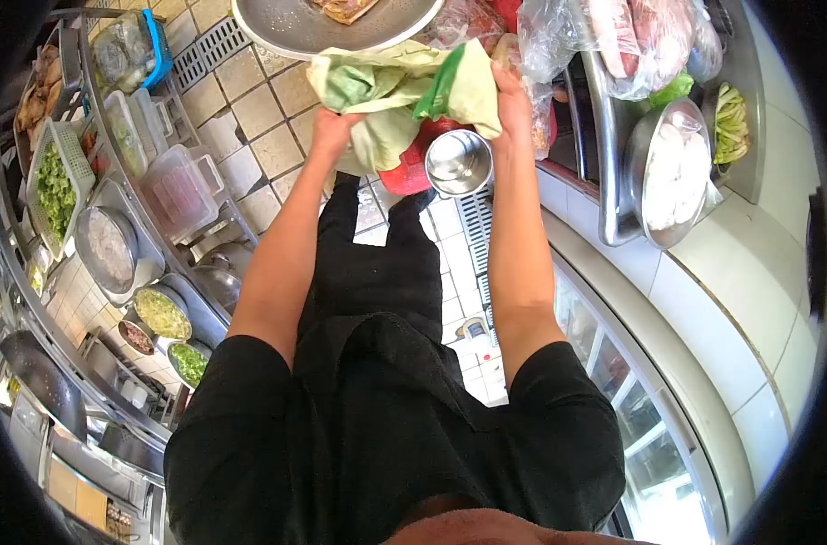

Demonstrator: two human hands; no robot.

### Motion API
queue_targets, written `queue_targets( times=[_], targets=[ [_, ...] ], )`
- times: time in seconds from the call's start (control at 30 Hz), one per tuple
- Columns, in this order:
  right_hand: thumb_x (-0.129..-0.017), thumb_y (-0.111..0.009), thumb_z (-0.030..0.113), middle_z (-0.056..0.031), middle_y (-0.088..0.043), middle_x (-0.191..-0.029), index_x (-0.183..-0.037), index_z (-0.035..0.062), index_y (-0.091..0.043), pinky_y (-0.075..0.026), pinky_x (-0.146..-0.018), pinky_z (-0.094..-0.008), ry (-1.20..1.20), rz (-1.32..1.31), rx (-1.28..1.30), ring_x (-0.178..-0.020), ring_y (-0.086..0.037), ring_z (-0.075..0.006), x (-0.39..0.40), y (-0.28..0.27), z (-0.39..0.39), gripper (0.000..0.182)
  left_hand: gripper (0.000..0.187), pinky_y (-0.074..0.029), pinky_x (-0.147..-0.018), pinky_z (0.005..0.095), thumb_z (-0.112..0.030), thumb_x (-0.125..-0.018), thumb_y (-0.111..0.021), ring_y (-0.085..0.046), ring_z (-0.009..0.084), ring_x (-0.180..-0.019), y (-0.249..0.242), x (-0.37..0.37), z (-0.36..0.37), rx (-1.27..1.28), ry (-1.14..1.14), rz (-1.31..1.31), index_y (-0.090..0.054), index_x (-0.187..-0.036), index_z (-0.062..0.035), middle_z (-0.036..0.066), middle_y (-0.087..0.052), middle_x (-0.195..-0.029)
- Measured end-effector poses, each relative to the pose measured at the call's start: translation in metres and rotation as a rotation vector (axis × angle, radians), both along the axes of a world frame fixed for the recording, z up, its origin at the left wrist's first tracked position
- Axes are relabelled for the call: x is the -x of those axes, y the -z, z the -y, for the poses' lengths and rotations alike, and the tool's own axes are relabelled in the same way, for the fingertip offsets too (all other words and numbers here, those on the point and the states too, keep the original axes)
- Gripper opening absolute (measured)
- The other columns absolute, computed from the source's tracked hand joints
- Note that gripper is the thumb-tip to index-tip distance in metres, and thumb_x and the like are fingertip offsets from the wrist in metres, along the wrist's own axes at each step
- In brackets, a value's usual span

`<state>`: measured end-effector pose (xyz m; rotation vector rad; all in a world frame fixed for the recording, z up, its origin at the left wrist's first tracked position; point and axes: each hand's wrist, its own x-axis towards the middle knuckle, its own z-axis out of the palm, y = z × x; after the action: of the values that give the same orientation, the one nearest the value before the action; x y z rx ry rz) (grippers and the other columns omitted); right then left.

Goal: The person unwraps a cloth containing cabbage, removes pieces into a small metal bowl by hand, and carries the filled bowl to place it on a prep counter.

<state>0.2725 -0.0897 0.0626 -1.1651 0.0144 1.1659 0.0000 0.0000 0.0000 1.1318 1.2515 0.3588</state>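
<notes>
A crumpled pale green cloth (391, 136) with a darker green patch is stretched between my two hands. My left hand (334, 130) is closed on its left side. On the right side, my right hand (513, 107) grips the cloth's other edge, its fingers partly hidden. Just below the cloth stands a round metal container (459, 162), near my right wrist. A red object (398, 179) shows behind it, mostly covered. Beyond the cloth sits a wide metal bowl (277, 32) with a brownish piece of food inside.
To the left, a metal rack carries a basket of chopped greens (54, 191), clear plastic tubs (182, 191) and several food bowls. On the right are bagged meat (645, 45) and a metal bowl of white food (677, 173). A glass-fronted unit (636, 436) stands at lower right.
</notes>
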Motion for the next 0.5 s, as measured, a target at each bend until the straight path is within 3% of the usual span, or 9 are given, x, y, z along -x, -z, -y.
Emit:
queue_targets(
  times=[0.07, 0.17, 0.2, 0.3, 0.37, 0.4, 0.43, 0.5],
  targets=[
    [-0.097, -0.055, 0.024, -0.0139, -0.065, -0.113, -0.122, -0.0005, -0.055, -0.054, -0.088, -0.0382, 0.057, -0.266, -0.067, -0.1, -0.065, -0.025, 0.0, 0.0, 0.014, 0.035, 0.039, -0.05, -0.085, 0.0323, -0.01, -0.077, -0.073, -0.065, 0.0189, -0.095, -0.012, 0.01, -0.009, 0.03, -0.113, 0.279, -0.065, -0.113, 0.0014, 0.01, -0.069, -0.107],
    [-0.098, -0.053, 0.024, -0.0136, -0.063, -0.115, -0.124, 0.0009, -0.054, -0.054, -0.088, -0.0393, 0.099, -0.223, -0.11, -0.099, -0.065, -0.0257, 0.02, -0.014, 0.016, 0.035, 0.032, -0.051, -0.081, 0.0311, -0.009, -0.075, -0.075, -0.067, 0.0166, -0.091, -0.048, 0.019, -0.021, 0.032, -0.02, 0.234, -0.069, -0.104, 0.0017, 0.01, -0.072, -0.099],
    [-0.098, -0.052, 0.019, -0.0133, -0.062, -0.118, -0.128, 0.0011, -0.051, -0.054, -0.087, -0.0393, 0.099, -0.103, -0.096, -0.1, -0.065, -0.024, 0.03, -0.017, 0.013, 0.035, 0.036, -0.05, -0.082, 0.0311, -0.01, -0.074, -0.075, -0.066, 0.0163, -0.092, -0.06, 0.02, -0.023, -0.051, 0.08, 0.148, -0.067, -0.107, 0.0008, 0.009, -0.071, -0.102],
    [-0.089, -0.066, 0.02, -0.015, -0.058, -0.125, -0.136, -0.0002, -0.044, -0.05, -0.095, -0.0386, -0.153, 0.126, -0.048, -0.109, -0.06, -0.0265, 0.064, -0.033, -0.005, 0.056, 0.037, -0.05, -0.083, 0.0321, -0.011, -0.075, -0.075, -0.066, 0.0166, -0.092, -0.075, 0.005, -0.02, -0.203, 0.176, 0.209, -0.066, -0.109, -0.0005, 0.009, -0.07, -0.104],
    [-0.074, -0.081, 0.022, -0.0176, -0.054, -0.131, -0.141, -0.001, -0.038, -0.042, -0.103, -0.0361, -0.553, 0.752, -0.058, -0.119, -0.054, -0.0288, 0.08, -0.008, -0.008, 0.083, 0.037, -0.05, -0.084, 0.0337, -0.011, -0.072, -0.076, -0.065, 0.0188, -0.092, -0.08, -0.003, -0.024, -0.217, 0.286, 0.204, -0.066, -0.107, -0.0004, 0.01, -0.07, -0.101],
    [-0.061, -0.087, 0.023, -0.0229, -0.047, -0.137, -0.145, -0.0003, -0.032, -0.036, -0.108, -0.0345, -0.718, 0.913, -0.129, -0.126, -0.047, -0.0334, 0.09, -0.014, -0.02, 0.103, 0.038, -0.05, -0.084, 0.0339, -0.01, -0.071, -0.076, -0.065, 0.0193, -0.092, -0.073, -0.008, -0.028, -0.242, 0.357, 0.183, -0.065, -0.107, 0.0, 0.01, -0.07, -0.101],
    [-0.065, -0.08, 0.018, -0.0231, -0.057, -0.127, -0.14, 0.0016, -0.042, -0.043, -0.099, -0.0365, -0.745, 1.091, -0.105, -0.117, -0.055, -0.0351, 0.102, -0.03, -0.029, 0.086, 0.039, -0.05, -0.084, 0.034, -0.01, -0.071, -0.076, -0.065, 0.0199, -0.092, -0.075, -0.013, -0.027, -0.259, 0.424, 0.161, -0.065, -0.107, 0.0005, 0.011, -0.07, -0.1],
    [-0.066, -0.075, 0.017, -0.0185, -0.067, -0.107, -0.125, 0.0017, -0.057, -0.048, -0.089, -0.0381, -0.788, 1.038, 0.199, -0.1, -0.064, -0.0353, 0.11, -0.045, -0.037, 0.063, 0.048, -0.049, -0.086, 0.035, -0.013, -0.069, -0.076, -0.064, 0.0235, -0.093, -0.078, -0.018, -0.021, -0.274, 0.3, 0.227, -0.06, -0.111, 0.0026, 0.015, -0.067, -0.103]
  ],
)
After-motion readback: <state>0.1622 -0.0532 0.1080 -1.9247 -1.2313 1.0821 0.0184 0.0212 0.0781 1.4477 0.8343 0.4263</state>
